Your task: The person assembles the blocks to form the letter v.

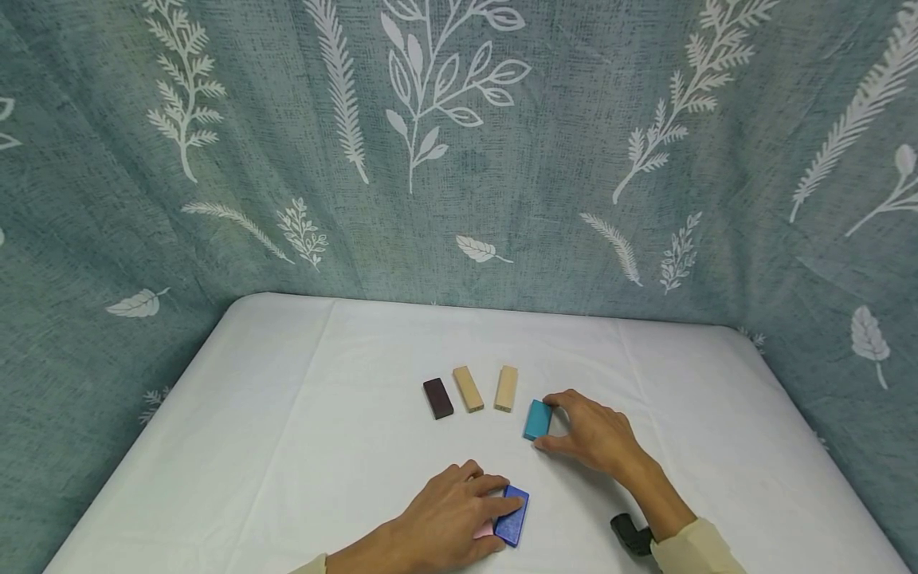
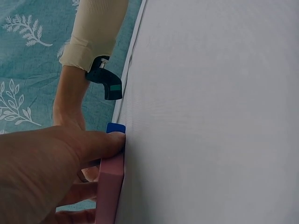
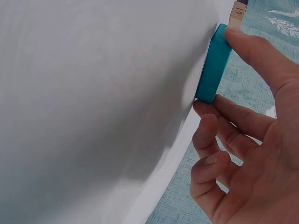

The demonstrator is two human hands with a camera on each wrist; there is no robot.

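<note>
On the white tabletop (image 1: 344,446) I watch remotely, a human left grip (image 1: 455,510) holds a blue block (image 1: 512,522) beside a half-hidden pink block (image 1: 485,529); the right grip (image 1: 595,430) pinches a teal block (image 1: 536,420). Farther off lie a dark block (image 1: 438,399) and two tan blocks (image 1: 468,389).

Around the teal block (image 1: 537,420), passage is free over white cloth (image 1: 566,347) beyond it, but obstructed rightward by the right hand (image 1: 594,430) and leftward by two tan blocks (image 1: 505,388)
</note>
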